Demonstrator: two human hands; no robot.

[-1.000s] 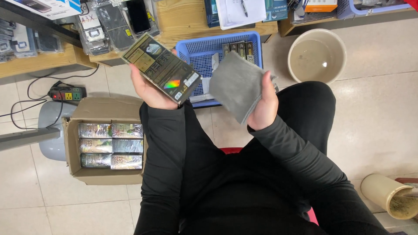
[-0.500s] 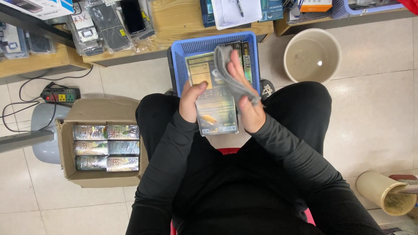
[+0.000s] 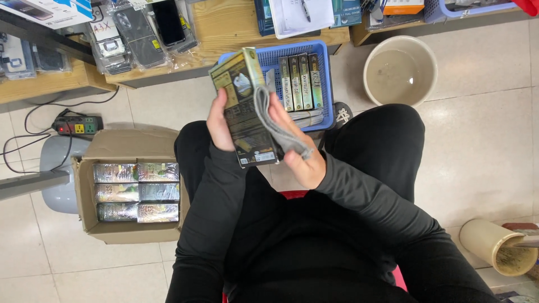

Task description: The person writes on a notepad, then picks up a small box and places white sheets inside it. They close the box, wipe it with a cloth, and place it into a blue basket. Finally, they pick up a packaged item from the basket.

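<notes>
Left hand [image 3: 220,128] clasped on the left edge of a long shiny retail box [image 3: 245,106], fingers wrapped behind it and hidden, thumb on the printed face. Box held tilted above the lap, its far end over the near-left corner of the blue plastic basket [image 3: 321,84], its near end down toward the wrists. Right hand [image 3: 300,150] pressed against the right side of the box, fingers [image 3: 279,115] closed over a grey cloth [image 3: 281,130] folded across the box's face and right edge. Cloth sandwiched between those fingers and the box, one strip draped up over the front, the rest bunched toward the palm.

In the basket, just right of the box, a row of similar narrow boxes [image 3: 300,81] standing on edge. To the left on the tiled floor, an open cardboard carton [image 3: 130,188] with more shiny boxes packed flat in rows. Far right of the basket, a round beige bucket [image 3: 400,70]. Far left, a wooden counter [image 3: 224,25] with bagged phone cases [image 3: 126,36]; below it on the floor, a power strip [image 3: 77,124] with cables. Near right, a beige tube [image 3: 498,247] lying on the floor.
</notes>
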